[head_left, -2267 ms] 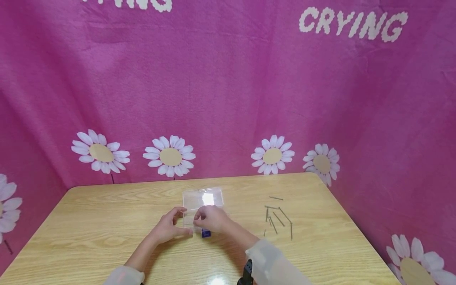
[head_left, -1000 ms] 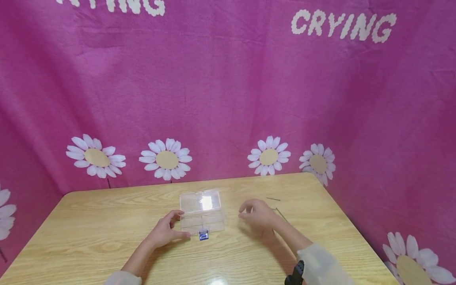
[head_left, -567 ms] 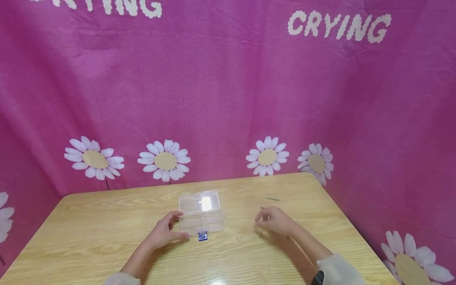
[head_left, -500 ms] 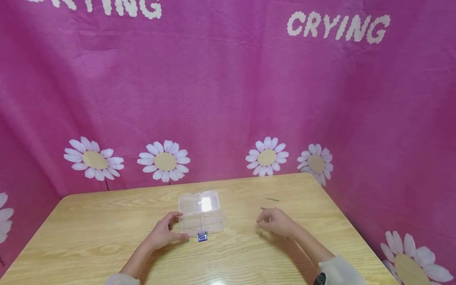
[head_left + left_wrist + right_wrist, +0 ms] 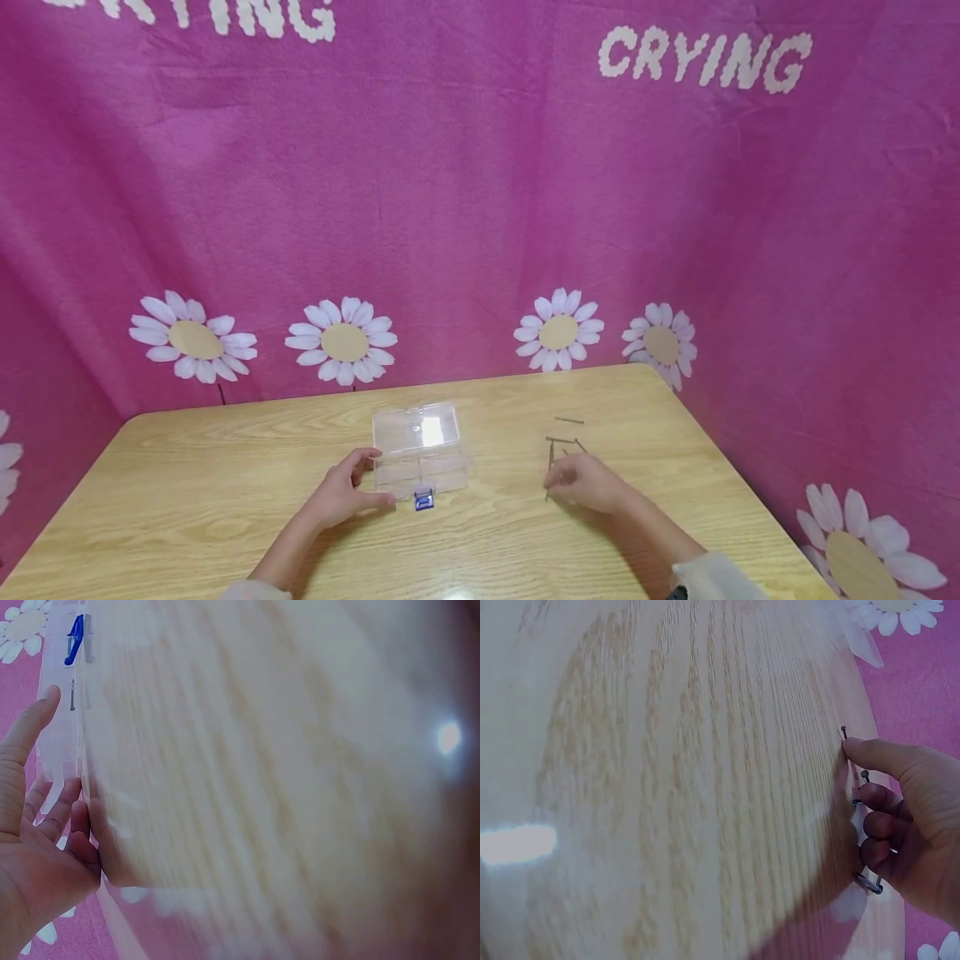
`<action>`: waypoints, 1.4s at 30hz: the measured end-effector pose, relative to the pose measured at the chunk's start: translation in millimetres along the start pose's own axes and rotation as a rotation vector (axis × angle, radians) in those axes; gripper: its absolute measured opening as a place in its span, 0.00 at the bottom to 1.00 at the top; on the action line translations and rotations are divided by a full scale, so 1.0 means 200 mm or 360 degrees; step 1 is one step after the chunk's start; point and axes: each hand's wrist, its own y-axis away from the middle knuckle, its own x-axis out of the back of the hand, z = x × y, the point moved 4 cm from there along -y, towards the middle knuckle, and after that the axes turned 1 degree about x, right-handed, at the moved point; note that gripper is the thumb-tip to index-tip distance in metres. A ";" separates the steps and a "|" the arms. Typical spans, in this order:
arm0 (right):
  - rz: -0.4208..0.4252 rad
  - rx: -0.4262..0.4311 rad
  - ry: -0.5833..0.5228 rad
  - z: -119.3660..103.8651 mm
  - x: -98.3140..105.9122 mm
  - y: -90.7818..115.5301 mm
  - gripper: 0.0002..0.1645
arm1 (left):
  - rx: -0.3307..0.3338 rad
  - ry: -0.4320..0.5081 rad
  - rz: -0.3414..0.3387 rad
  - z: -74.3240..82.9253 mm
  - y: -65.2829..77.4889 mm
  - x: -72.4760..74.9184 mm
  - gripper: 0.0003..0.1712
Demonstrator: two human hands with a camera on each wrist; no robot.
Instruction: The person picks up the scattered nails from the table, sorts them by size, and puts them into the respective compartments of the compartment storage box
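Observation:
A clear plastic compartment box (image 5: 444, 481) stands on the table, its lid (image 5: 401, 432) swung open toward the back and a blue latch (image 5: 423, 500) at its front. My left hand (image 5: 339, 495) grips the box's left end, thumb at the front wall and fingers at the rear. Through the wall, the left wrist view shows a nail (image 5: 73, 695) inside. Right of the box, my right hand (image 5: 591, 483) is low over several loose nails (image 5: 559, 439). In the right wrist view its thumb overlaps a short nail (image 5: 844, 732), with a gap between thumb and forefinger.
Behind the other nails, a single nail (image 5: 569, 420) lies apart on the wooden table (image 5: 202, 500). A pink cloth (image 5: 450, 208) with daisies and white lettering hangs behind and along the sides.
My right hand has left the box, travelled right and come down among the nails. My left hand stays at the box's left end. The head view has shifted slightly.

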 end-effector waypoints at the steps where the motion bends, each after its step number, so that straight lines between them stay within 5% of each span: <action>1: 0.0001 -0.0001 -0.0005 0.01 0.00 0.00 0.07 | 0.0002 -0.0004 0.0001 0.00 0.00 0.00 0.41; 16: -0.0078 0.0017 0.0043 0.01 -0.03 0.00 0.04 | -0.0012 0.0002 0.0001 0.00 0.01 0.00 0.42; 25: 0.0012 0.0006 -0.0045 0.01 -0.03 -0.01 0.08 | 0.0012 -0.0006 -0.0003 0.00 0.02 0.00 0.41; 36: 0.0056 0.0002 -0.0082 -0.09 -0.05 -0.07 0.07 | -0.0014 0.0005 -0.0015 0.01 0.01 0.00 0.42; 42: 0.0002 0.0011 -0.0268 -0.16 -0.07 -0.10 0.07 | -0.0006 0.0020 -0.0027 0.01 0.00 0.00 0.41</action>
